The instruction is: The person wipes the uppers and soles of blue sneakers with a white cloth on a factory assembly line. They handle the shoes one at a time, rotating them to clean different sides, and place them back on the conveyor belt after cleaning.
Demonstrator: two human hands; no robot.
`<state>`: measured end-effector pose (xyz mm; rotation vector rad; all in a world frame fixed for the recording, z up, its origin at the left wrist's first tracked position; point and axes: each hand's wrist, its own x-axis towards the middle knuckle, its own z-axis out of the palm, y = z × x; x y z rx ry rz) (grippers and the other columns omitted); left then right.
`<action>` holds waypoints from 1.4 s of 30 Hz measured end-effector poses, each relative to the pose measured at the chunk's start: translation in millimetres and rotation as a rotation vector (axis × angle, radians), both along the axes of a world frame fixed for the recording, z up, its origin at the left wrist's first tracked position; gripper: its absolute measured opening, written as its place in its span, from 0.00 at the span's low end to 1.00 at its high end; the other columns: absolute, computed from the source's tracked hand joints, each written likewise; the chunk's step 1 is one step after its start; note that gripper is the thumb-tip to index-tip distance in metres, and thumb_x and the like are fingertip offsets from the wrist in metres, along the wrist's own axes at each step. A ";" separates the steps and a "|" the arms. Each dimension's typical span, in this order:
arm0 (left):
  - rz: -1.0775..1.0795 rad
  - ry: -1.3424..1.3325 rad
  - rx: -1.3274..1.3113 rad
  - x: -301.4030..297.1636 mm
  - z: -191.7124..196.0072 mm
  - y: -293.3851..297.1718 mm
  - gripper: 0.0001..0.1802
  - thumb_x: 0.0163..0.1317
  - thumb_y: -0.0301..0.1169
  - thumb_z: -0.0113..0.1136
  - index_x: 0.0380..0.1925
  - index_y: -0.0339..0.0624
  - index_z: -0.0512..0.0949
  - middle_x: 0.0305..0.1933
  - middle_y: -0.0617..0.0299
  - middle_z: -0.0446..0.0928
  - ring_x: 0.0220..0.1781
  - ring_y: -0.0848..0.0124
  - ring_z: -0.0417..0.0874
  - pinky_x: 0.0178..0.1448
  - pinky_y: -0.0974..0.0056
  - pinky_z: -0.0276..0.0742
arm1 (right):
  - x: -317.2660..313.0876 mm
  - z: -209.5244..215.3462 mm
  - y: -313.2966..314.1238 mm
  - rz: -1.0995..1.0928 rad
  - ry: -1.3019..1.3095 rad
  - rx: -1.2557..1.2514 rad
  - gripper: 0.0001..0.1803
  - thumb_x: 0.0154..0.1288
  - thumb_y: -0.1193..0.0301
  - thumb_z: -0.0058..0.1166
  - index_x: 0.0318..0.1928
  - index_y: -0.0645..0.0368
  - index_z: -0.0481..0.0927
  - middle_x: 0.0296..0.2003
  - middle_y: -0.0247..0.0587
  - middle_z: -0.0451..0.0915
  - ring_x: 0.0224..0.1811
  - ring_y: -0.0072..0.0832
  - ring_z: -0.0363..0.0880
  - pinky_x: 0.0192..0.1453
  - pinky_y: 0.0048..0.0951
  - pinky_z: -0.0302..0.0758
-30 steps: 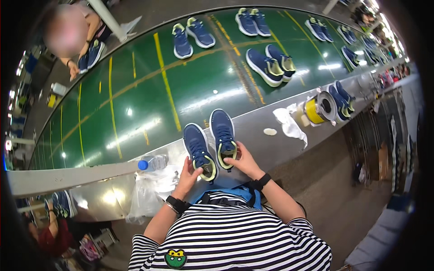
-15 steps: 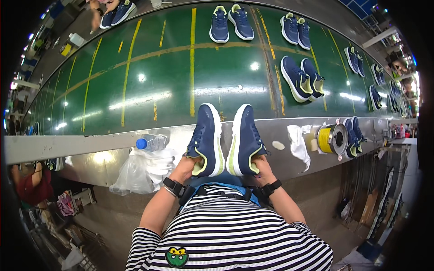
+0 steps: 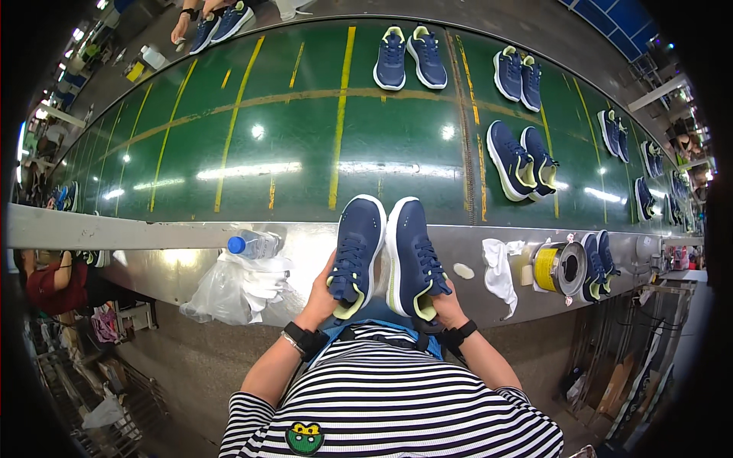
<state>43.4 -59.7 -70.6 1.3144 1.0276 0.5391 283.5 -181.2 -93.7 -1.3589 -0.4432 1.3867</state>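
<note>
A navy sneaker (image 3: 357, 248) with a white sole and lime lining is gripped at its heel end by my left hand (image 3: 321, 294). Its mate, another navy sneaker (image 3: 414, 248), sits in my right hand (image 3: 450, 305), held along the outer side near the heel. Both toes point away from me, over the steel ledge by the green conveyor belt (image 3: 298, 183). The two shoes are side by side, heels close to my body. My fingers are partly hidden behind the shoes.
Left on the steel ledge lie a blue-capped bottle (image 3: 256, 244) and a plastic bag (image 3: 221, 290). To the right are a white cloth (image 3: 498, 275), a yellow-labelled tin (image 3: 557, 267) and more sneakers (image 3: 599, 263). Several sneaker pairs (image 3: 523, 160) ride the belt. Across it, another person's hand (image 3: 182, 27) shows.
Both shoes have turned in my hands, so their tops now face me more. My hands have moved from inside the heel openings to the outer sides. The view has shifted a little.
</note>
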 end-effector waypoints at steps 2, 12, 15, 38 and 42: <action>0.013 -0.002 -0.005 -2.1 -4.2 -3.2 0.39 0.55 0.20 0.54 0.67 0.43 0.52 0.58 0.53 0.70 0.58 0.69 0.71 0.62 0.67 0.63 | 2.6 -0.6 1.1 0.046 -0.100 0.024 0.24 0.61 0.79 0.46 0.60 0.62 0.65 0.51 0.35 0.72 0.53 0.22 0.69 0.59 0.23 0.63; -0.002 0.214 0.293 -10.5 -4.7 -8.1 0.45 0.49 0.21 0.60 0.67 0.45 0.50 0.62 0.47 0.63 0.62 0.56 0.67 0.64 0.61 0.62 | -2.4 12.1 0.2 0.055 -0.266 0.195 0.35 0.58 0.81 0.49 0.67 0.59 0.55 0.60 0.40 0.66 0.59 0.23 0.66 0.64 0.24 0.59; -0.025 0.295 0.377 -11.0 5.2 -6.2 0.47 0.47 0.21 0.62 0.67 0.45 0.50 0.61 0.46 0.62 0.62 0.52 0.65 0.65 0.59 0.61 | -7.3 17.6 1.3 0.043 -0.302 0.208 0.36 0.58 0.82 0.50 0.67 0.59 0.55 0.61 0.41 0.66 0.60 0.24 0.65 0.64 0.25 0.59; -0.008 0.442 0.477 -14.4 21.3 0.4 0.47 0.41 0.15 0.53 0.66 0.42 0.51 0.54 0.42 0.59 0.57 0.47 0.62 0.63 0.56 0.59 | -24.0 11.8 7.4 0.004 -0.525 0.128 0.36 0.51 0.75 0.56 0.63 0.56 0.62 0.51 0.49 0.70 0.55 0.39 0.69 0.61 0.33 0.63; -0.082 0.625 0.479 -20.9 21.5 2.3 0.48 0.40 0.18 0.55 0.67 0.50 0.53 0.53 0.41 0.60 0.55 0.46 0.63 0.61 0.53 0.58 | -15.8 -12.7 -2.5 0.135 -0.360 -0.035 0.34 0.52 0.73 0.57 0.62 0.58 0.63 0.50 0.50 0.72 0.55 0.40 0.70 0.60 0.33 0.65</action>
